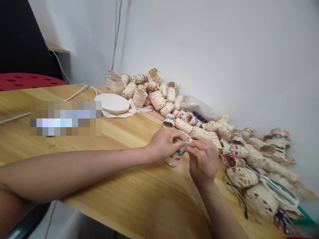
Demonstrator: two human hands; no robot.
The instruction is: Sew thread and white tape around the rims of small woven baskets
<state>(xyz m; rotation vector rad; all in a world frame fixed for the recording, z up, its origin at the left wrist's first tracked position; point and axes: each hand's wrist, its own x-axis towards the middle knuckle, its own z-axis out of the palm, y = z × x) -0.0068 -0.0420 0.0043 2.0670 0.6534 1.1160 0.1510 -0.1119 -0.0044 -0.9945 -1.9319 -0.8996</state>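
Woven cylinder [175, 158]: stands on the wooden table [139, 199], upright or nearly so, pale with coloured bands, its mouth facing up between our two hands.
Rim [187, 135]: site of the step in hand, which we judge to be fine finger work along the edge of the weave.
Left hand [163, 143]: thumb and forefinger are drawn together at the rim and appear to pinch it.
Right hand [204, 162]: fingertips are likewise gathered at the rim, just beside the left ones; whether a loose strip end lies within this pinch, we cannot tell.
Good technique: we do best to steady the edge with the left pinch, work in small, light movements with the right, and avoid squeezing the mouth out of round, since the thin weave probably creases easily.
Cylinder relative to grip: its banded wall lies below both pinches, partly hidden by our left hand; our right hand is on its right side.
Neighbouring cylinders [158, 99]: lie heaped beyond our work, near the wall.
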